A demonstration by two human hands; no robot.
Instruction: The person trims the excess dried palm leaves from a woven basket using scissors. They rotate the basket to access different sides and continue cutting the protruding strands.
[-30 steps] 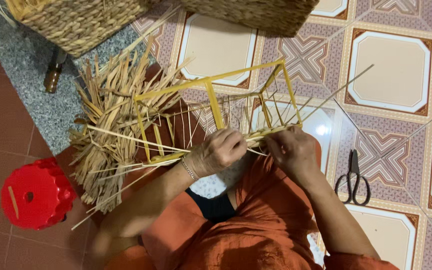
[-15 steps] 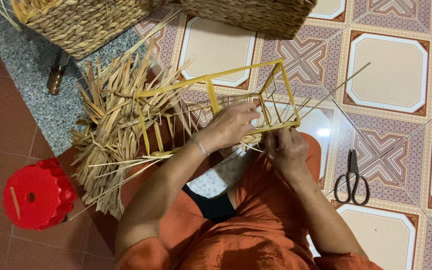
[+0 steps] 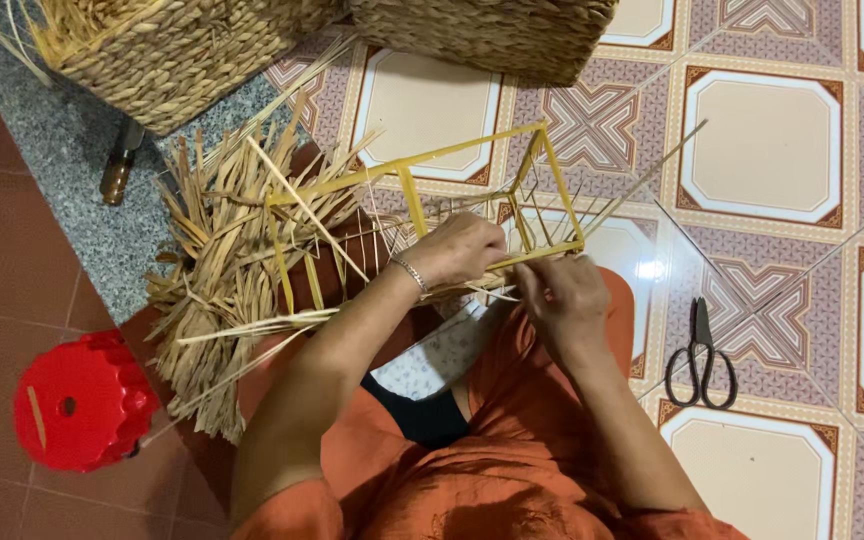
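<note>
A yellow box-shaped wire frame (image 3: 407,165) rests across my lap, with thin dried straw strands strung through it. My left hand (image 3: 457,250), a bracelet on its wrist, closes around the frame's near yellow bar and the strands there. My right hand (image 3: 567,298) sits just below that bar, fingers pinched on thin straw strands. A loose bundle of dried straw (image 3: 217,270) lies to the left of the frame, partly under it.
Black scissors (image 3: 702,360) lie on the patterned tile floor at my right. Two woven baskets (image 3: 167,50) (image 3: 492,35) stand at the top. A red plastic stool (image 3: 77,405) is at lower left, beside a grey stone step (image 3: 62,190).
My left hand has moved right and up along the frame's near bar. My right hand has dropped slightly below it. The frame has shifted a little.
</note>
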